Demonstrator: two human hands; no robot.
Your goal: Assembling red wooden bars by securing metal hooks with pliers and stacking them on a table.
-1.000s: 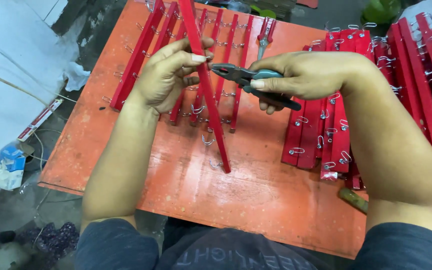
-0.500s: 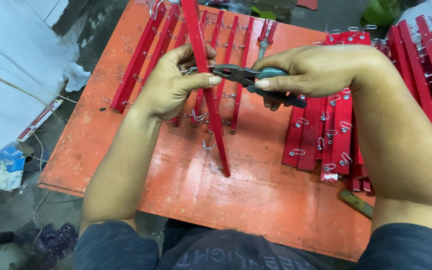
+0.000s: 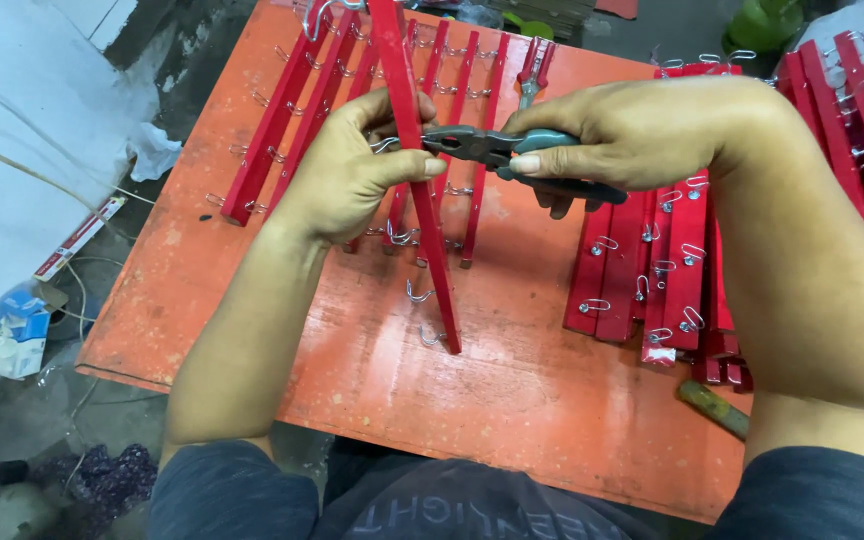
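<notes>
Left hand (image 3: 352,175) grips red strip (image 3: 422,190) mid-length — stiff, light, hooks snaggy; right hand (image 3: 642,130) squeezes pliers (image 3: 497,150) at a hook, over orange tabletop (image 3: 512,370).

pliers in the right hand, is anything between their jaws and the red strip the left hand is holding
Nothing visible does. The pliers in the right hand already reach the red strip that the left hand holds upright, their tip at a small metal hook on the strip's edge, beside the left thumb.
</notes>
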